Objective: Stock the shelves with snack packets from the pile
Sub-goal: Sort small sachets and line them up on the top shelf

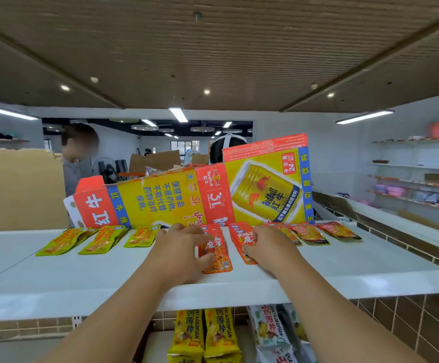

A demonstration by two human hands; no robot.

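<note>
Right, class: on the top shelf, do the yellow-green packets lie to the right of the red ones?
No, the yellow-green packets lie on the white shelf to the left of the red packets.

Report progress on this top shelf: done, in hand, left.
Done: three stacks of yellow-green foil snack packets lie in a row on the white top shelf, with orange foil packets at its right. In hand: the left hand presses one stack of red foil packets while the right hand grips a second red stack beside it. Left: the shelf's far left is bare; the pile is out of view.
</note>
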